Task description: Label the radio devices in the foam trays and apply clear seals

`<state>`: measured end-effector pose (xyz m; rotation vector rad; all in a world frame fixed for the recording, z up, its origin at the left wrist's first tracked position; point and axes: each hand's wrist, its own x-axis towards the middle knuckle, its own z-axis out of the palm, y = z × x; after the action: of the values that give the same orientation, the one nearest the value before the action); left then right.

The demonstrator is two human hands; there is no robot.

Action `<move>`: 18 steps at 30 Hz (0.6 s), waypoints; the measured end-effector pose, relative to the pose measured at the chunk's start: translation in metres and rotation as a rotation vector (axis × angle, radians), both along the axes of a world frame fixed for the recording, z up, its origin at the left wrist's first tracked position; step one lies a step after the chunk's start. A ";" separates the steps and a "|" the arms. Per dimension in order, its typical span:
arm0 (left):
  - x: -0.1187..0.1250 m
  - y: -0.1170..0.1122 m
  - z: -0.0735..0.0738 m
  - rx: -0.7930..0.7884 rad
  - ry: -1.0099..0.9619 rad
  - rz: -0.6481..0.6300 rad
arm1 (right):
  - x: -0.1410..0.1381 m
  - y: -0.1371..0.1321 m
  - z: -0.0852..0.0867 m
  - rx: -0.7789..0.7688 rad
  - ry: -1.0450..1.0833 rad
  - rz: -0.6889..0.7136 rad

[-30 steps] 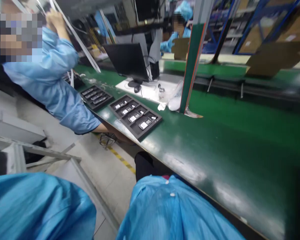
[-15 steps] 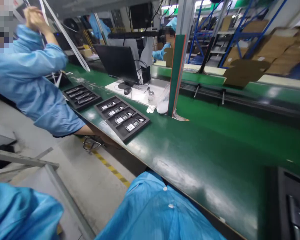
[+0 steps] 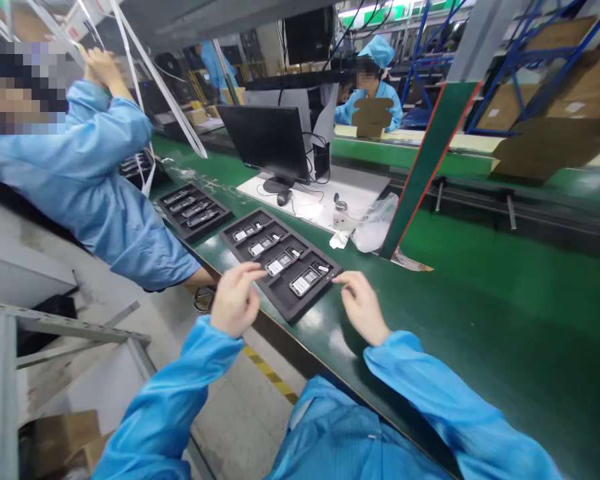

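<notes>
Four phone-like units (image 3: 306, 281) in the black tray (image 3: 280, 291) on the worktop (image 3: 445, 320), head view. Left hand (image 3: 237, 299) at the tray's near long side, right hand (image 3: 363, 307) at its right end; each grip loosely spread, nothing pinched. Can't tell if either touches it.

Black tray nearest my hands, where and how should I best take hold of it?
I'd grip the black tray by its long outer sides, left hand from the side nearest you, right hand from the far side. It lies flat, the neighbouring tray sits close to its left end, and phone-like devices lie in open compartments, so keep it level.
</notes>
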<state>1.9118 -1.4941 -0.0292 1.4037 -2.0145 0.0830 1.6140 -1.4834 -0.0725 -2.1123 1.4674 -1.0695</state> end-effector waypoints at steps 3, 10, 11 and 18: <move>0.014 -0.015 -0.053 0.258 -0.268 -0.082 | 0.017 -0.022 -0.030 0.047 0.146 0.079; 0.021 -0.030 -0.096 0.400 -0.444 -0.244 | 0.023 -0.043 -0.042 -0.022 0.597 0.229; 0.019 -0.029 -0.092 0.401 -0.462 -0.277 | 0.020 -0.044 -0.038 -0.030 0.628 0.253; -0.073 0.027 -0.082 0.176 -0.567 -0.684 | -0.068 0.004 -0.020 0.078 0.694 0.246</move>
<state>1.8388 -1.4670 -0.1111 0.7541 -2.9361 -0.0014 1.5459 -1.4797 -0.0928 -2.6571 1.4135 -0.1761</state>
